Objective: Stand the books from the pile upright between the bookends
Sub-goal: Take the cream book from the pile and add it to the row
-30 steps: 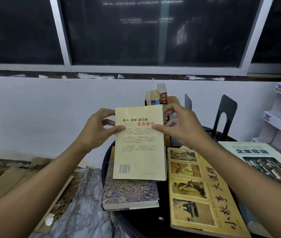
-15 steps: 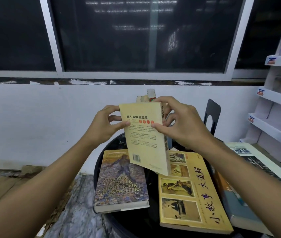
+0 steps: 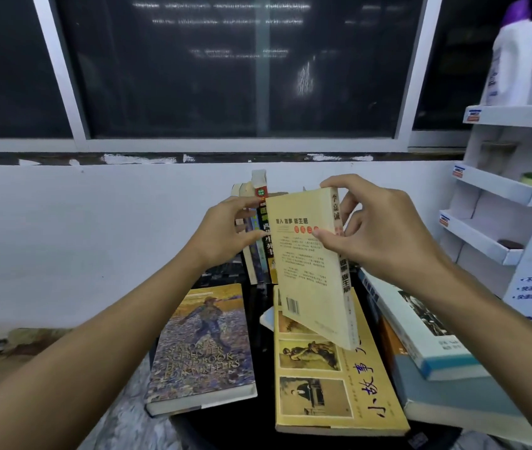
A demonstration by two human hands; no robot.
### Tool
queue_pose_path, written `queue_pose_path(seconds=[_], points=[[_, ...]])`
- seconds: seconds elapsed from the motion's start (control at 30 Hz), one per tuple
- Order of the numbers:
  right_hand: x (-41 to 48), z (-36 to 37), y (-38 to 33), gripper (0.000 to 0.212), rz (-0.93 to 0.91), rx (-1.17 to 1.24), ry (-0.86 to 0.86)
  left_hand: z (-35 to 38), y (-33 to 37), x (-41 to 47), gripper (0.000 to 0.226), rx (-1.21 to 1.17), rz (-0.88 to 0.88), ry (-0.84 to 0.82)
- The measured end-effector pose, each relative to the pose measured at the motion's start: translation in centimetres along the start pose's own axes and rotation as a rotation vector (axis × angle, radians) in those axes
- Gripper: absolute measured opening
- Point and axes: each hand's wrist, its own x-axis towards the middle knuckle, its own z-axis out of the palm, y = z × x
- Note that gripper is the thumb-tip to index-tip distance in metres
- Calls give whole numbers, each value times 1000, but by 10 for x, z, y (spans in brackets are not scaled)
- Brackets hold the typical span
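A cream paperback is held upright and tilted above the black round table, its back cover facing me. My right hand grips its top and spine, thumb on the cover. My left hand touches the book's left edge and the row of upright books behind it. The bookends are hidden behind the book and my hands. Lying flat are a writers' handbook, a large yellow book and a stack of books at the right.
A white wall and dark window lie behind the table. A white shelf unit with a bottle stands at the right. Cardboard and a grey cloth cover the floor at the left.
The cream book has been raised from the handbook, turned upright and moved right toward the standing row. My left hand slid from its cover to its edge. The view shifted right.
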Motion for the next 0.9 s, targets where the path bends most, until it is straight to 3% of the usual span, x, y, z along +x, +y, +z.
queue_pose_path(seconds=[0.27,0.57,0.9], points=[[-2,-28,12,49,68,-121,39,38,24,30,65,235,123,-126],[9,-28,19,47,111,-183,49,66,25,53,67,480,-6,-175],[25,-13,24,49,87,-239,63,71,17,54,74,517,-37,-199]])
